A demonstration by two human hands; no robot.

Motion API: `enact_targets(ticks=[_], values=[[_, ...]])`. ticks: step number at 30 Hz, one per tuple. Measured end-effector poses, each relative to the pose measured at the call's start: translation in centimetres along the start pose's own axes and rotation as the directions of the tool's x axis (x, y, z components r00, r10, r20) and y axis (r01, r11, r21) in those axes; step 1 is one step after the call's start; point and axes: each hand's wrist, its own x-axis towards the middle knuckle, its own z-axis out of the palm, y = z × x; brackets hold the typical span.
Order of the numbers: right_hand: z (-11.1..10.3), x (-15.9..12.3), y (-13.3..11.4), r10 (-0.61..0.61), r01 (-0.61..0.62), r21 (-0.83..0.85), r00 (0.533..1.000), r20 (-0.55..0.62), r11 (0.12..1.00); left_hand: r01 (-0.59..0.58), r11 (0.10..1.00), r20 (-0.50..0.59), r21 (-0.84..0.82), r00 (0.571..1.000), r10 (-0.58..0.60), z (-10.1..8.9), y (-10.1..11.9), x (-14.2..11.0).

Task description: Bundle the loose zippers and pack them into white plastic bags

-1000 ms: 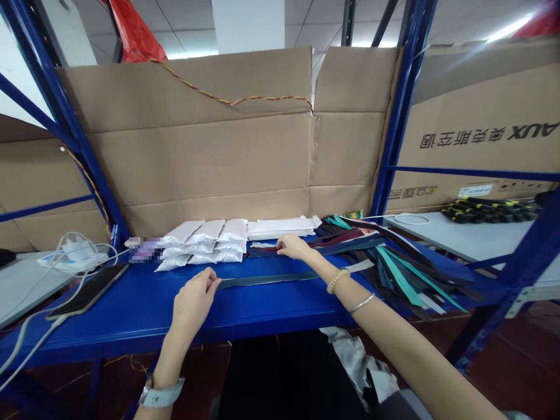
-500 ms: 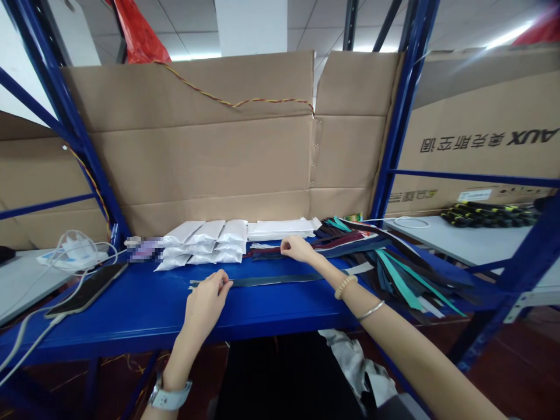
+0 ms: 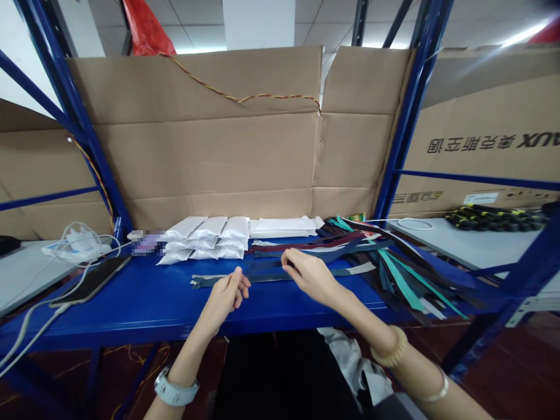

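My left hand (image 3: 227, 296) is over the blue shelf (image 3: 166, 303), its fingers loosely bent and apart, with no object visible in them. Beside its fingertips a dark teal strip (image 3: 271, 277), which looks like a zipper, lies flat across the shelf. My right hand (image 3: 311, 275) hovers over the strip's right half, thumb and fingers bent close together. Whatever they may pinch is hidden or blurred. Behind the right hand, dark red and navy zipper-like strips (image 3: 301, 247) run toward a loose pile of coloured strips (image 3: 400, 280) on the right.
White packets (image 3: 205, 240) are stacked at the back left, beside a stack of white flat pieces (image 3: 284, 226). A phone (image 3: 94, 281) with a white cable lies at the left. Cardboard (image 3: 210, 157) closes the back. Blue posts (image 3: 405, 116) stand at the sides.
My right hand has come back from the strips behind, toward me. My left hand has moved right, off the teal strip's left end, and its fingers have loosened. The view has shifted slightly.
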Motion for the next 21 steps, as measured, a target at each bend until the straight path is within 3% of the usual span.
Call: enact_targets(ticks=[3, 7, 11, 17, 19, 21], values=[[0.5, -2.8, -2.0, 0.014, -0.013, 0.017, 0.999, -0.03, 1.0, 0.015, 0.994, -0.016, -0.109, 1.0, -0.017, 1.2, 0.2, -0.6], [1.4, -4.4, -2.5, 0.089, -0.09, -0.016, 0.994, -0.06, 0.996, -0.056, 0.994, -0.042, -0.097, 0.998, 0.052, 2.3, 0.2, -1.3], [1.9, -4.6, -2.4, 0.113, -0.112, 0.031, 0.992, -0.062, 0.993, -0.153, 0.987, -0.096, 0.043, 0.983, 0.157, 3.0, 0.1, -1.6], [2.0, -5.3, -3.7, 0.253, -0.178, 0.362, 0.952, -0.172, 0.915, -0.305, 0.898, -0.077, 0.318, 0.935, 0.345, 3.3, 1.0, -2.1], [2.1, -5.5, -4.6, 0.258, -0.192, 0.506, 0.964, -0.061, 0.841, -0.336, 0.853, -0.055, 0.4, 0.92, 0.388, 3.6, 1.0, -2.3], [2.5, -5.6, -5.4, 0.207, -0.257, 0.681, 0.966, 0.155, 0.686, -0.359, 0.813, -0.023, 0.458, 0.91, 0.415, 4.2, 0.9, -2.5]])
